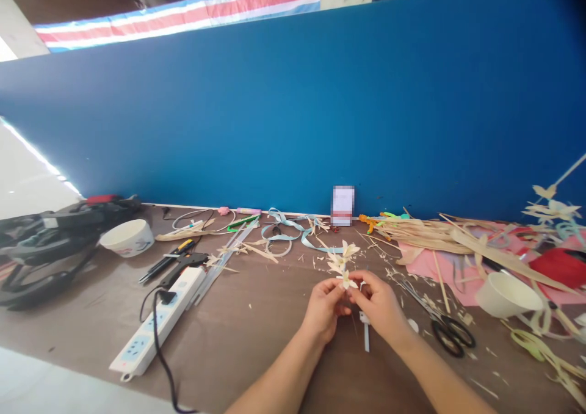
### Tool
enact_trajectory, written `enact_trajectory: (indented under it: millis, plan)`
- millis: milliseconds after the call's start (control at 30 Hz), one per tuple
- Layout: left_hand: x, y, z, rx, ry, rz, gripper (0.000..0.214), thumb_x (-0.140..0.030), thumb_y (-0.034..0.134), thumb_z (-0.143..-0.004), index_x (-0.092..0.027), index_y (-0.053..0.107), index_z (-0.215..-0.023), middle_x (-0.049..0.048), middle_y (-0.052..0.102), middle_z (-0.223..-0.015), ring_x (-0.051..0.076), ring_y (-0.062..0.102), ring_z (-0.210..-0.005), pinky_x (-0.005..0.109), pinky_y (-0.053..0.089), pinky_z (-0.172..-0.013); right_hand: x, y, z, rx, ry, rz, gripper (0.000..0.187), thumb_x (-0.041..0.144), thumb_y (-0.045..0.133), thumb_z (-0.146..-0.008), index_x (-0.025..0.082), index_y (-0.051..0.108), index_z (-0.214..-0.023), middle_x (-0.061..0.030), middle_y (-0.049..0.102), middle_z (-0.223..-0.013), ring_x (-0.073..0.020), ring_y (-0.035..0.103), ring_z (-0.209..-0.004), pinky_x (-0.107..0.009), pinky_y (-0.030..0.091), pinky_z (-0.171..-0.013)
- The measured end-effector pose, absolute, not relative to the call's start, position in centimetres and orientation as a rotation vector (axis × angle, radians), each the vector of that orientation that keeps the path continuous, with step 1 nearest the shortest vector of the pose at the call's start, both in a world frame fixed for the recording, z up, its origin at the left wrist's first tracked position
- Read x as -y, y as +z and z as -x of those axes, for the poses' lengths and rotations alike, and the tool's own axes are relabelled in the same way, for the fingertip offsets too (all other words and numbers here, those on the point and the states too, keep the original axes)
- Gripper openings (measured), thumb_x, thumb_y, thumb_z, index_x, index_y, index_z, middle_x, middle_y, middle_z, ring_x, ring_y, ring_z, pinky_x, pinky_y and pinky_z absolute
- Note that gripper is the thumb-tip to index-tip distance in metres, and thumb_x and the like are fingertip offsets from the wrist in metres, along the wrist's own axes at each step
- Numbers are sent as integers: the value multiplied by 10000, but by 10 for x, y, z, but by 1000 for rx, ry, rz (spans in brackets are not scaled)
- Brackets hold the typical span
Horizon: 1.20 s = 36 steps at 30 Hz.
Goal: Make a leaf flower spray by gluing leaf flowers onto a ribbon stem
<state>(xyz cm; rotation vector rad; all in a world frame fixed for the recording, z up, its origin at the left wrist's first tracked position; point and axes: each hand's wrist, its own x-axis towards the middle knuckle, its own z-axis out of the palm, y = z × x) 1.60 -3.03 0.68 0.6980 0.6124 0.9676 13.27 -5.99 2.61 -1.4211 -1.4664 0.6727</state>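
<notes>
Both my hands meet over the table around a small cluster of pale, cream-coloured craft flowers with pointed petals. My left hand pinches it from the left side, fingers curled. From the right, my right hand closes thumb and fingers on the lowest bloom. The stem is mostly hidden by my fingers. Just below my hands lies a thin whitish strip on the table. Black-handled scissors rest to the right of my right hand, blades pointing up and left.
On the left lie a white power strip, a black glue gun, clear glue sticks and a paper bowl. Dried husk strips and another cup crowd the right. A blue partition stands behind.
</notes>
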Motion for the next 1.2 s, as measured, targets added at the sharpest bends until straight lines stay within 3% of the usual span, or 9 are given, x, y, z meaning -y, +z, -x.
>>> enact_trajectory:
  millis: [67, 200, 600, 933, 1200]
  plan:
    - [28, 6, -14, -602, 973, -639, 287, -331, 724, -585, -115, 612, -737, 23, 596, -643, 96, 549, -547, 159, 407, -421, 62, 28, -131, 1403, 692, 1456, 199, 259, 536, -721, 189, 563, -906, 16, 559, -672, -87, 461, -427, -209, 362, -412]
    - [24, 4, -11, -578, 1014, -548, 261, -308, 725, -598, -138, 597, -750, 2, 580, -682, 91, 556, -601, 152, 410, -458, 66, 26, -129, 1393, 783, 1517, 136, 288, 523, -721, 181, 577, -785, 24, 560, -614, -63, 373, -366, -193, 281, -362]
    - [25, 7, -11, -602, 1054, -615, 314, -330, 727, -585, -122, 634, -802, -8, 538, -651, 69, 470, -536, 161, 331, -427, 76, 20, -117, 1347, 916, 1439, 111, 246, 525, -722, 176, 579, -655, 10, 586, -551, -116, 508, -477, -212, 378, -449]
    - [28, 8, -10, -629, 1057, -733, 342, -357, 725, -577, -119, 653, -811, 0, 543, -661, 75, 469, -519, 187, 360, -440, 80, 10, -107, 1242, 836, 1422, 143, 267, 501, -736, 182, 556, -635, 32, 539, -518, -90, 438, -395, -196, 317, -369]
    - [29, 8, -11, -593, 1087, -724, 339, -430, 676, -617, -120, 635, -747, 19, 545, -672, 94, 473, -561, 184, 371, -428, 79, 5, -108, 1227, 792, 1429, 150, 256, 510, -731, 181, 574, -619, 16, 562, -546, -121, 499, -510, -215, 377, -481]
